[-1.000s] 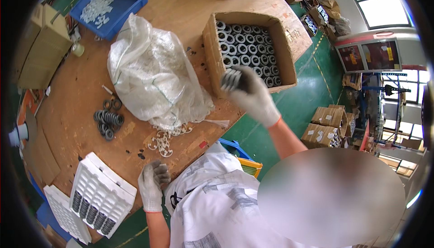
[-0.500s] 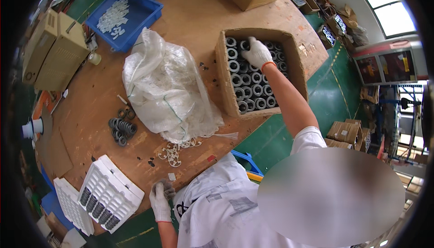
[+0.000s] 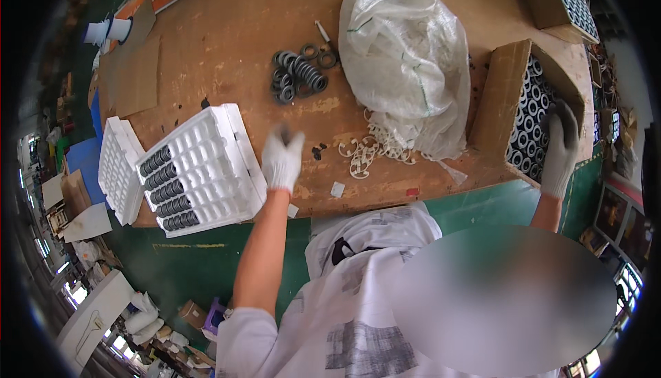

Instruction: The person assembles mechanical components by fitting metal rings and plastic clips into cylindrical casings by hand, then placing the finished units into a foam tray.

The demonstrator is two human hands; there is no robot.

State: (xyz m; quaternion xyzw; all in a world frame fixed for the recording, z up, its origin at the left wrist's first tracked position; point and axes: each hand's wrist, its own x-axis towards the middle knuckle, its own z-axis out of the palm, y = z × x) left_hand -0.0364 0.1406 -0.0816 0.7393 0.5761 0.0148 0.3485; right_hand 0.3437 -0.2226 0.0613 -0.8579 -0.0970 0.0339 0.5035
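ring tray less than half filled, right hand at the box

at the near left corner of the worktop [image 3: 227,47], a white slotted tray [image 3: 206,151] is set with dark rings [image 3: 167,191]. five rows have been filled along its left side only; the slots toward its right side are seen bare, so more than half appears left to be filled. beside it, nearer the left edge of the worktop, a second white tray [image 3: 118,171] is placed, in which no rings can be made out.

the left hand [image 3: 282,158], gloved, is held just right of the filled tray, near the near edge. its fingertips are blurred; whether they are spread or closed cannot be told, and nothing held is seen.

the right hand [image 3: 563,137], also gloved, is put over the near side of an open cardboard box [image 3: 496,96] at the right end of the worktop, where many grey rings [image 3: 527,120] are packed. its fingers are laid over the rings, but whether any is pinched cannot be told.

farther from the near edge, right of the trays, a loose ring pile [image 3: 299,75] is left unplaced. between it and the box, a translucent woven sack [image 3: 413,54] is laid, with white curved clips [image 3: 365,154] spread beside it toward the near edge.
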